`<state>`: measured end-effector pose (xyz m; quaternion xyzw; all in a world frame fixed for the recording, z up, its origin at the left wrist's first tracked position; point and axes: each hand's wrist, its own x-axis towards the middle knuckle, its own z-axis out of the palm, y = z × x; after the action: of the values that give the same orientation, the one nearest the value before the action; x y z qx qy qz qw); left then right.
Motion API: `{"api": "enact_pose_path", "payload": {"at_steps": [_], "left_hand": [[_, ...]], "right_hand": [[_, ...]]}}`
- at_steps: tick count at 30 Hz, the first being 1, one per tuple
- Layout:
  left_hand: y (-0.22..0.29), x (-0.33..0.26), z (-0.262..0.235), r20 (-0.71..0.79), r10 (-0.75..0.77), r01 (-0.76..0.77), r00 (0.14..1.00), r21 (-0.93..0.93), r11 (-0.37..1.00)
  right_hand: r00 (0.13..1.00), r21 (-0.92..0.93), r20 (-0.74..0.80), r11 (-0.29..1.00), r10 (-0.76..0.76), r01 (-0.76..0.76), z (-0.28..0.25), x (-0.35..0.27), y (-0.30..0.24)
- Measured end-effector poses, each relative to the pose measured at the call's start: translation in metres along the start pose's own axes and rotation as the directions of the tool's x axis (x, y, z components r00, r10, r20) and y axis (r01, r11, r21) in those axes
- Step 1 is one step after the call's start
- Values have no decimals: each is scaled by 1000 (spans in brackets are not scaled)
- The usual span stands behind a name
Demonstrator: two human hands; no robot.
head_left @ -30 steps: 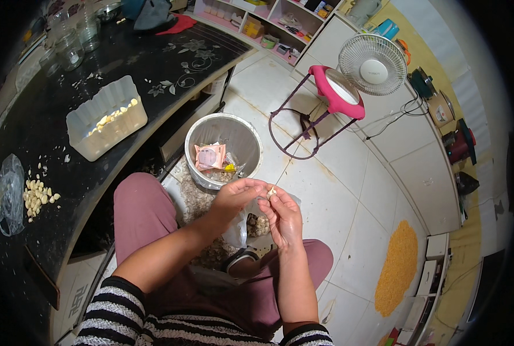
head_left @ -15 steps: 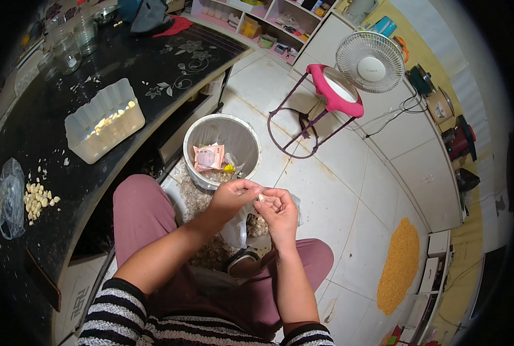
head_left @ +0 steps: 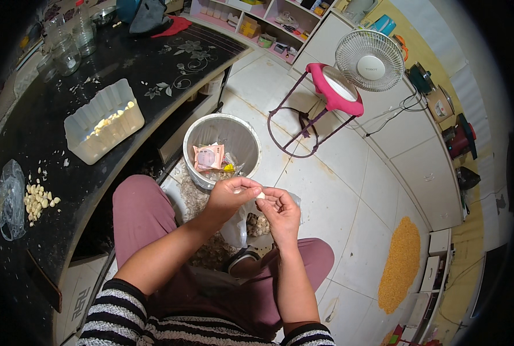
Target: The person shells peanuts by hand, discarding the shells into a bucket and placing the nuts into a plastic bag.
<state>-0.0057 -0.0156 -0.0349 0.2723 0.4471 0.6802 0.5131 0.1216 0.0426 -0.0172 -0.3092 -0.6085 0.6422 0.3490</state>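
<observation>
Held over the lap, just short of the bin's [head_left: 194,135] near rim, the garlic clove [head_left: 261,195] is pinched between left hand [head_left: 229,196] and right hand [head_left: 281,212]; small, light, firm, probably slick, best gripped at its ends.

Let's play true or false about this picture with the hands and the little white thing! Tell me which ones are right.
1. Both hands, the left hand and the right hand, meet at a small white garlic clove. True.
2. The bin on the floor is empty. False: a pink packet and other scraps lie in it.
3. A pile of peeled cloves sits on the dark counter. True.
4. The fan stands on the dark counter. False: it stands off to the right, behind the pink stool.
5. The clear plastic tub lies on the floor. False: it is on the counter.
</observation>
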Motion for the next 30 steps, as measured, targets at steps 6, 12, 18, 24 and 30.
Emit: {"api": "enact_pose_path", "payload": {"at_steps": [6,12,18,24,30], "left_hand": [[6,-2,0,67,4,0,998,-50,999],[7,-1,1,72,64,-71,995,88,994],[11,-2,4,238,364,-435,900,441,786],[24,-7,5,315,291,-423,903,539,729],[15,-7,7,294,403,-499,866,480,722]], "right_hand": [[995,101,29,990,100,-103,-5,1,-3],[988,114,52,982,145,-150,-5,0,-5],[954,204,111,933,278,-296,-10,-1,-7],[901,477,290,768,323,-429,-18,0,-4],[883,532,281,704,377,-470,-13,-2,-7]]}}
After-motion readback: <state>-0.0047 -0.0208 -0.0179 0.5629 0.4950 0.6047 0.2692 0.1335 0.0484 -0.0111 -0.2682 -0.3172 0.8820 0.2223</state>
